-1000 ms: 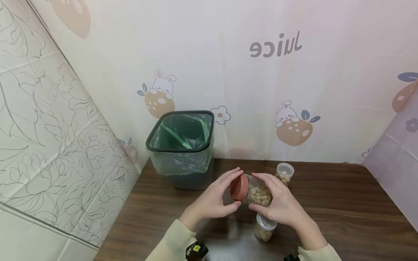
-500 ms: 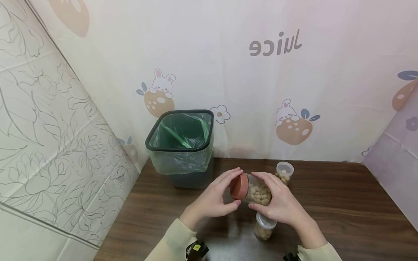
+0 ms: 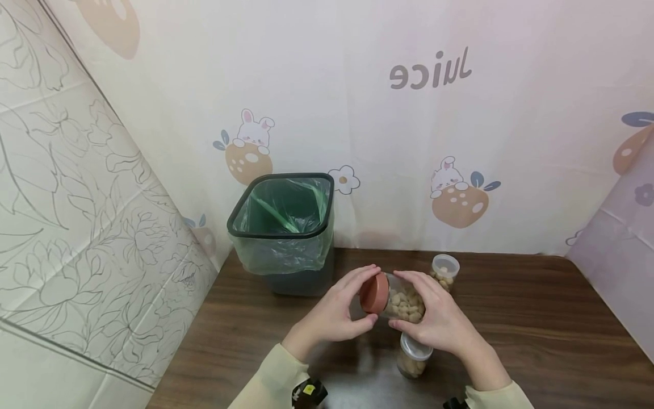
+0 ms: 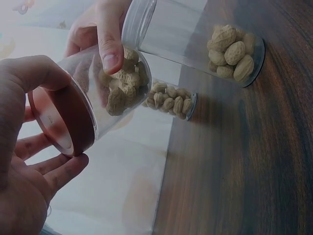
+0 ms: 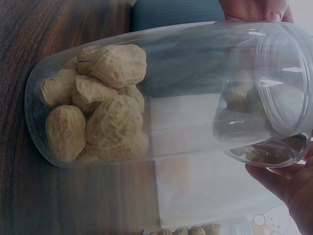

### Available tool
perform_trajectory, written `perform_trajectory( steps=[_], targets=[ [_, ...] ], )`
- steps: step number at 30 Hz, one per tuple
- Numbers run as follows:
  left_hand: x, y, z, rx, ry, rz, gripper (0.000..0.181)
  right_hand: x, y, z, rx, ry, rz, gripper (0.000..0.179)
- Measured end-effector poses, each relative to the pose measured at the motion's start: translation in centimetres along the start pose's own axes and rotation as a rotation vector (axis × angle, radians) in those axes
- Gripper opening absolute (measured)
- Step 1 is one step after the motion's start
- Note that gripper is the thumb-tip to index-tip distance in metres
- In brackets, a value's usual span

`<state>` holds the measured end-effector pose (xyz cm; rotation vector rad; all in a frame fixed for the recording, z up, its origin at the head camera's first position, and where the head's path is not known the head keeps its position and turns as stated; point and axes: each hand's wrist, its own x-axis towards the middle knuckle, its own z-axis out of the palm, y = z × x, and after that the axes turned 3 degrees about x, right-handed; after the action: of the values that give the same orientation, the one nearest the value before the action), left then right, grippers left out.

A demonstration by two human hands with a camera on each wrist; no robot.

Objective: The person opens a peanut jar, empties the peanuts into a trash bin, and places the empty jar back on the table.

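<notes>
"Reddish-brown, the lid (image 3: 374,293) catches the eye first. Who has it?"

"A person's left hand (image 3: 334,312), thumb and fingers curled round its rim. The right hand (image 3: 447,318) grips the other end of the clear jar (image 3: 406,304), thumb below and fingers over the top."

"And where is that jar?"

"Raised above the worktop (image 3: 541,324) and tipped on its side, lid on the jar and facing left. It is partly filled with peanuts (image 4: 120,98), heaped toward the end held by the right hand."

"Is it the only one?"

"Two more clear jars stand upright with peanuts at the bottom: a front jar (image 3: 415,358), just below the right hand as the head camera sees it, and a rear jar (image 3: 445,267), near the wall (image 3: 541,113). Whether the right hand touches the front jar, I cannot tell."

"What fills the left of the scene?"

"A dark, black-rimmed bin (image 3: 301,283) on the worktop, its greenish liner (image 3: 281,254) folded over the rim. Behind it, the wall shows rabbits, orange fruit and the word 'Juice' in mirror writing."

"Clothing?"

"Pale yellow sleeves (image 3: 271,375) at both wrists."
</notes>
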<state>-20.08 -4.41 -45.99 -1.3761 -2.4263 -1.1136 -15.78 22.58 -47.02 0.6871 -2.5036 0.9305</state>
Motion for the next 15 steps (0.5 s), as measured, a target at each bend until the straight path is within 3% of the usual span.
perform_trajectory(
  steps=[4, 11, 15],
  targets=[
    [0.02, 0.27, 0.03, -0.003, 0.01, -0.036, 0.087, -0.02, 0.04, 0.06, -0.009, 0.009, -0.005, 0.101],
    [0.15, 0.71, 0.17, -0.036, 0.037, -0.185, 0.081, 0.0, 0.1, 0.08, -0.013, 0.027, -0.015, 0.102],
    [0.24, 0.77, 0.27, -0.038, 0.043, -0.219, 0.08, 0.0, 0.03, 0.04, -0.006, 0.031, -0.011, 0.102]
  ],
)
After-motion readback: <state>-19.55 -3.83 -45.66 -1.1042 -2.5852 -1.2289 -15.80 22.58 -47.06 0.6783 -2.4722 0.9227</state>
